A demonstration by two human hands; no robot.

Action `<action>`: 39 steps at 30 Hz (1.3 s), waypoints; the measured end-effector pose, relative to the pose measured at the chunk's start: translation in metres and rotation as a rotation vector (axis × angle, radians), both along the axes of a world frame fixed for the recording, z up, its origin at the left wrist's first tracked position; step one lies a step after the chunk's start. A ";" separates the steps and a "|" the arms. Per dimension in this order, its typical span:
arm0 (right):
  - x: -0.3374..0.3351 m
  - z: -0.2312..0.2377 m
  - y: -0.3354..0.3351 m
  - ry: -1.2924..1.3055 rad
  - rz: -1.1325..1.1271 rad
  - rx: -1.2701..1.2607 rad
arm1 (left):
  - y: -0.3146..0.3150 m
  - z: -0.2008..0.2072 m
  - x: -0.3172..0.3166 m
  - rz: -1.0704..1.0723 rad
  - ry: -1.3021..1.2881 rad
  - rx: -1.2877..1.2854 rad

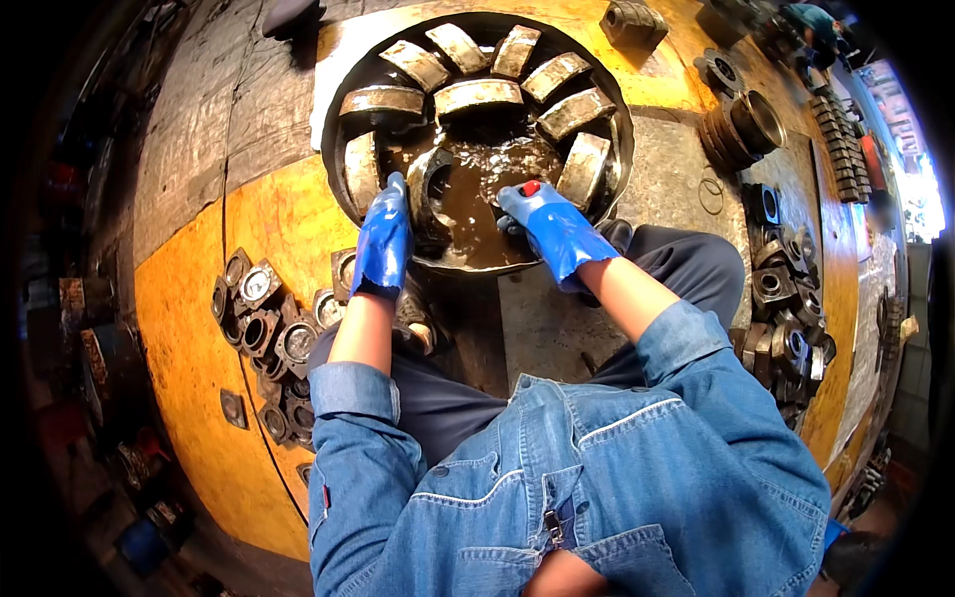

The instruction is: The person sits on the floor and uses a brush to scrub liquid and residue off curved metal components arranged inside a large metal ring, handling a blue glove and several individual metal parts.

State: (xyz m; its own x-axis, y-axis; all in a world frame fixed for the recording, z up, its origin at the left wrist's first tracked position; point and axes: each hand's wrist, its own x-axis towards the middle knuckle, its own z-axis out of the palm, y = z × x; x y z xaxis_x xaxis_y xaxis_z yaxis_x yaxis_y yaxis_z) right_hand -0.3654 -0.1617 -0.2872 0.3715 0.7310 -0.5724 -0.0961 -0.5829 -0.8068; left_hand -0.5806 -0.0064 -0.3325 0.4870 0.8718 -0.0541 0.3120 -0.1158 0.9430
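Both my hands wear blue rubber gloves and reach into a round dark basin (631, 149) of brown, foamy liquid. My left hand (386, 231) grips the left side of a wet metal ring (426, 189) standing on edge in the liquid; its thumb side is partly hidden. My right hand (549, 221) is closed, at the right side of the basin. A small red end (531, 187) shows above its fingers and something dark below them; the rest of the object is covered by the glove. Several curved metal rings (479, 98) stand around the basin's inner wall.
Greasy square flanged metal parts (296, 340) lie heaped on the yellow floor board (189, 298) at left. More such parts (774, 284) are piled at right. Beyond them are a stack of rings (741, 129) and a metal block (634, 25). My knees flank the basin.
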 end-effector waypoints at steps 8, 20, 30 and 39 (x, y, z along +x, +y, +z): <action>-0.002 -0.025 0.009 0.818 -0.364 0.505 | -0.009 0.032 -0.007 0.014 0.130 0.012; -0.005 -0.118 0.064 1.168 -0.938 0.223 | 0.002 0.004 0.010 -0.215 0.399 0.619; 0.042 -0.051 0.141 0.221 0.398 -0.070 | -0.006 0.055 0.016 -0.204 0.413 0.150; 0.005 -0.005 0.112 -1.091 1.623 0.253 | 0.013 0.035 0.014 -0.292 0.506 0.271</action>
